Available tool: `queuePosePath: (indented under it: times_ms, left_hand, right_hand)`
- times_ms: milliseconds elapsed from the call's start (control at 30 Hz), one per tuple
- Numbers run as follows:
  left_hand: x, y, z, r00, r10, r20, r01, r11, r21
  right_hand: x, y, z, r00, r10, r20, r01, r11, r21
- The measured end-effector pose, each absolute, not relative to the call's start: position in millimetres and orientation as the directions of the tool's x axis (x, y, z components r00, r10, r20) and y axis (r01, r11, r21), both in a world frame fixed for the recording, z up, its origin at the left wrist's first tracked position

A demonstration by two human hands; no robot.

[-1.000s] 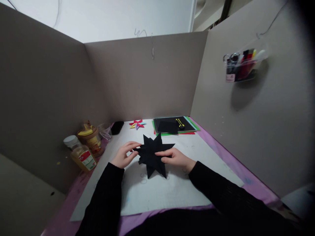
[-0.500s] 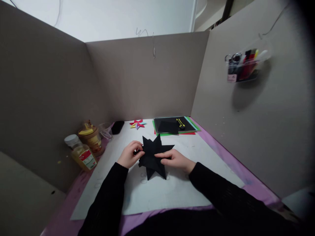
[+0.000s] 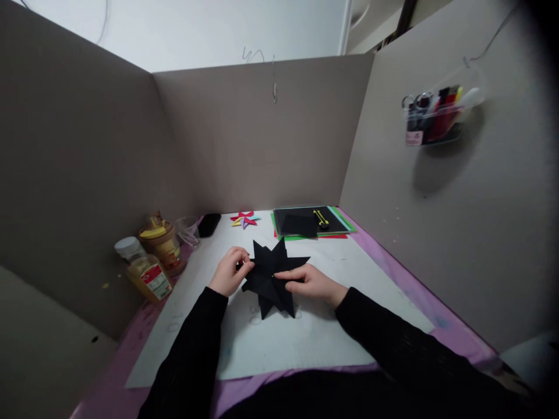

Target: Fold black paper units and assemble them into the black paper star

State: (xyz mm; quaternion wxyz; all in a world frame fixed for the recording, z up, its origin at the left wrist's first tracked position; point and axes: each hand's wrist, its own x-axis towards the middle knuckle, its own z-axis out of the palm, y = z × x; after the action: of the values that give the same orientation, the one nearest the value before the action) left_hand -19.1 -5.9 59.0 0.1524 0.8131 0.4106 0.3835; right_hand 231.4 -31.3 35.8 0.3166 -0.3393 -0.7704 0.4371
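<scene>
A black folded-paper star [image 3: 268, 282] with several points lies on the white sheet [image 3: 323, 343] in front of me. My left hand [image 3: 231, 270] pinches one of its left points between thumb and bent fingers. From the right, my right hand [image 3: 314, 283] holds the star near its middle, the index finger stretched across the top and the thumb at a right-hand point. Part of that right side is covered by the hand. A tiny pale gap shows at the star's centre, by the right index fingertip.
Behind the star lie a small multicoloured paper star [image 3: 245, 220], a phone [image 3: 209, 225] and a stack of coloured paper [image 3: 283, 213] with a yellow cutter [image 3: 321, 219]. At left stand a glue bottle [image 3: 151, 279] and a brown cup [image 3: 161, 244]. A clear tub [image 3: 437, 125] hangs on the right wall.
My left hand has shifted slightly left and up with its point of the black star. The star's left layers have spread outward, and a small gap shows at the centre. My right hand stays put.
</scene>
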Motion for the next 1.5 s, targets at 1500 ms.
queuePosePath:
  times_ms: [1500]
  left_hand:
    - [-10, -3, 51, 0.293, 0.884, 0.365, 0.515, -0.468, 0.718]
  right_hand:
    - [225, -34, 34, -0.639, 0.745, 0.191, 0.194, 0.396, -0.897]
